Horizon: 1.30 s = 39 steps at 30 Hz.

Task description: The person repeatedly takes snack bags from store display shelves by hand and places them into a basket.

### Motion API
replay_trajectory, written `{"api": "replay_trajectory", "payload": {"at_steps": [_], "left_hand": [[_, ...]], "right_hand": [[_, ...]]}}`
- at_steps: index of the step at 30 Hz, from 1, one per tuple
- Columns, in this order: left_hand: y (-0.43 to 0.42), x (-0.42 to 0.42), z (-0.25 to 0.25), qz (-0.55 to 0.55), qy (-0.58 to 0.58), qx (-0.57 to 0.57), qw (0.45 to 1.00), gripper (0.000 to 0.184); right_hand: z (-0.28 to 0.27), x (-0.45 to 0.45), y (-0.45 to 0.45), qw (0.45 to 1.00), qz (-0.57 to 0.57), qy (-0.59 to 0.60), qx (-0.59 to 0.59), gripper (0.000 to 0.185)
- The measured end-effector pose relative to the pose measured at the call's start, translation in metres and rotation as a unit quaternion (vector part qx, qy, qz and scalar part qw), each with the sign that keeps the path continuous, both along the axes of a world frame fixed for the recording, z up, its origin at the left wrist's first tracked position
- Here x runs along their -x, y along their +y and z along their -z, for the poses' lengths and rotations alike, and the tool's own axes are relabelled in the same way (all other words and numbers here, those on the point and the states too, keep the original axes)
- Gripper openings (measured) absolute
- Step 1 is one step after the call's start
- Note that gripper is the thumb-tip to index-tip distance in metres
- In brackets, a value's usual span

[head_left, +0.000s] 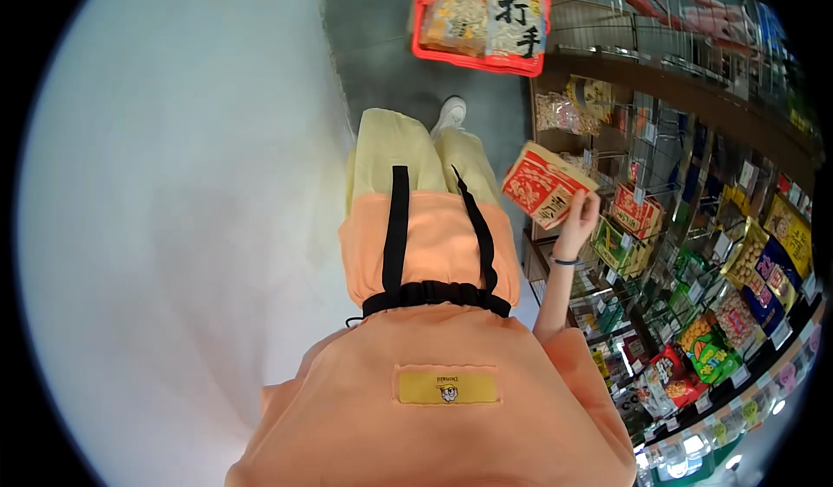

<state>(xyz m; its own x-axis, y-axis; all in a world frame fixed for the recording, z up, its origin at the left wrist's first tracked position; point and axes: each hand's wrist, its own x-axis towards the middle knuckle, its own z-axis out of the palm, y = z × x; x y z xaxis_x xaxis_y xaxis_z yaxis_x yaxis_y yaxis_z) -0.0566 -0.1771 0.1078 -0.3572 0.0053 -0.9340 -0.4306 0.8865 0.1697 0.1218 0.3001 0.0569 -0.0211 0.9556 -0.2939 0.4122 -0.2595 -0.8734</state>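
My right hand (580, 222) is closed on a red and tan cardboard box (544, 183) with printed lettering. The thumb and fingers grip its lower right part, beside the shelving. A similar red box (638, 209) stands on the shelf just right of my hand, and a green box (621, 248) sits below it. My left hand is out of view; only the orange sleeve on that side shows.
A red basket (482, 63) holding snack bags is ahead on the grey floor. Shelving (677, 83) with bagged snacks (764, 266) runs along the right. A pale wall (182, 183) fills the left side. My white shoe (449, 114) shows ahead.
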Motion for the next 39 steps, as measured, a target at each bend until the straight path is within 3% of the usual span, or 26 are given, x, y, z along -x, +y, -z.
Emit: {"api": "replay_trajectory", "payload": {"at_steps": [5, 9, 11, 14, 18, 20, 24, 31, 36, 39], "left_hand": [[0.042, 0.013, 0.006, 0.05, -0.022, 0.006, 0.999, 0.021], [0.07, 0.014, -0.001, 0.085, -0.042, 0.017, 0.995, 0.021], [0.084, 0.014, -0.004, 0.1, -0.05, 0.022, 0.994, 0.021], [0.099, 0.014, -0.006, 0.118, -0.059, 0.026, 0.991, 0.021], [0.109, 0.01, -0.011, 0.129, -0.072, 0.036, 0.988, 0.021], [0.111, 0.009, -0.015, 0.134, -0.082, 0.042, 0.987, 0.021], [0.114, 0.016, -0.015, 0.151, -0.099, 0.047, 0.982, 0.021], [0.113, 0.027, -0.016, 0.185, -0.128, 0.039, 0.974, 0.021], [0.124, 0.036, -0.011, 0.245, -0.178, 0.01, 0.953, 0.021], [0.144, 0.047, -0.01, 0.32, -0.266, -0.026, 0.909, 0.021]], "right_hand": [[0.024, -0.005, 0.007, 0.991, -0.024, -0.102, -0.085, 0.013], [0.061, -0.032, 0.013, 0.998, 0.006, -0.07, 0.0, 0.014], [0.093, -0.047, 0.01, 0.994, -0.031, -0.107, -0.011, 0.015], [0.123, -0.045, -0.003, 0.959, -0.125, -0.255, 0.02, 0.015], [0.154, -0.033, -0.017, 0.939, -0.21, -0.246, 0.115, 0.013], [0.161, -0.025, -0.018, 0.892, -0.303, -0.29, 0.169, 0.013], [0.164, -0.01, -0.012, 0.841, -0.406, -0.319, 0.161, 0.013], [0.181, 0.011, -0.004, 0.854, -0.269, -0.359, 0.264, 0.014], [0.166, 0.018, 0.002, 0.907, -0.214, -0.289, 0.218, 0.019], [0.156, 0.017, 0.0, 0.928, -0.202, -0.269, 0.161, 0.02]]}}
